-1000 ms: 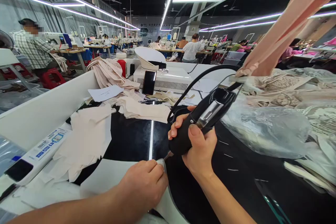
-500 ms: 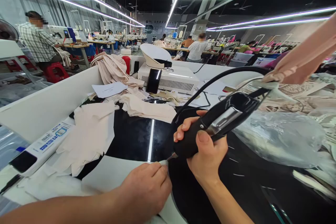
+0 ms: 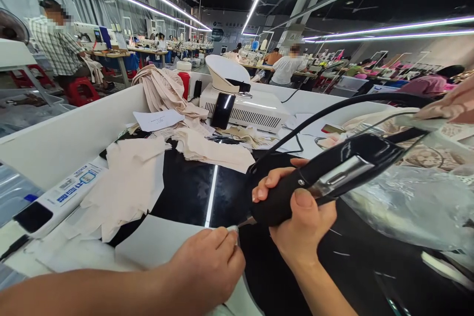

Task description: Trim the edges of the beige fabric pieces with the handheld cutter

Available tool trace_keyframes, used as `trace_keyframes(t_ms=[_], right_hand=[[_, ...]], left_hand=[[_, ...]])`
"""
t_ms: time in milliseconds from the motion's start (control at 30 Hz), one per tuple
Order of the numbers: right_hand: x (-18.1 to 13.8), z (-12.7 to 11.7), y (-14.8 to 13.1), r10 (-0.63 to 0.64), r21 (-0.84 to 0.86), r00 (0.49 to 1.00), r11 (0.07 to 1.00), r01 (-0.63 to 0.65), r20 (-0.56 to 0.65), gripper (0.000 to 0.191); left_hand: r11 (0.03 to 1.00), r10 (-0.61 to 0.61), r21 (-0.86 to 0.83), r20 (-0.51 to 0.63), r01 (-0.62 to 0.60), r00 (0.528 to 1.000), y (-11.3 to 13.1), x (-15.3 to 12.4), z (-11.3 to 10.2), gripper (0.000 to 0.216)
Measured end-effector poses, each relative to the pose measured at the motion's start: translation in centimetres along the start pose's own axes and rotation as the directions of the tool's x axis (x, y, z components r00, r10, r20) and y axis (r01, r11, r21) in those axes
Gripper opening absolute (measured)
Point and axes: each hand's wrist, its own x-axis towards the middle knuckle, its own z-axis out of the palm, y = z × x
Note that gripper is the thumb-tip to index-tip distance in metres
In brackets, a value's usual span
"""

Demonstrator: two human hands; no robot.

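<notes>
My right hand (image 3: 305,227) is wrapped round a black corded handheld power tool (image 3: 333,168) with a silver lever on its side. The tool's narrow metal tip (image 3: 247,222) points down and left, close to the fingertips of my left hand (image 3: 209,266). Those fingers are pinched together at the edge of a white sheet (image 3: 155,239) on the glossy black work surface (image 3: 185,192). A small pale bit shows at the fingertips; what they grip is mostly hidden. A pink cloth strip (image 3: 454,103) is tied around the tool's rear end and cord.
Pale fabric pieces (image 3: 126,173) lie at left beside a long white box (image 3: 62,197). Behind are a phone (image 3: 222,111), a white vented machine (image 3: 255,108) and bunched pink fabric (image 3: 159,86). A clear plastic bag (image 3: 411,207) lies at right. Other people sit at sewing tables beyond.
The tool in my right hand has shifted slightly right, and its rear end leans farther right. My left hand stays pinched in nearly the same place. The whole view has turned slightly.
</notes>
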Motion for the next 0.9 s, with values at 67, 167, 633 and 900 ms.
trace_keyframes(t_ms=[67,167,633,900], right_hand=[[0.0,0.09,-0.03,-0.002,0.005,1.0,1.0,0.002,-0.006,0.04],[0.02,0.1,-0.09,-0.001,0.017,1.0,1.0,0.001,-0.022,0.043],[0.34,0.3,-0.39,-0.004,0.03,0.999,1.0,0.005,-0.052,0.042],[0.24,0.36,-0.49,0.018,0.057,0.998,0.998,-0.014,-0.06,0.044]], left_hand=[[1.0,-0.001,-0.009,-0.006,0.001,1.0,-0.09,-0.01,0.03,0.019],[1.0,0.006,0.004,0.023,-0.006,1.0,-0.03,-0.07,0.12,0.018],[1.0,0.0,0.024,0.011,0.0,1.0,0.28,-0.3,0.84,0.017],[0.999,-0.013,0.038,-0.007,0.014,1.0,0.5,-0.29,0.8,0.021]])
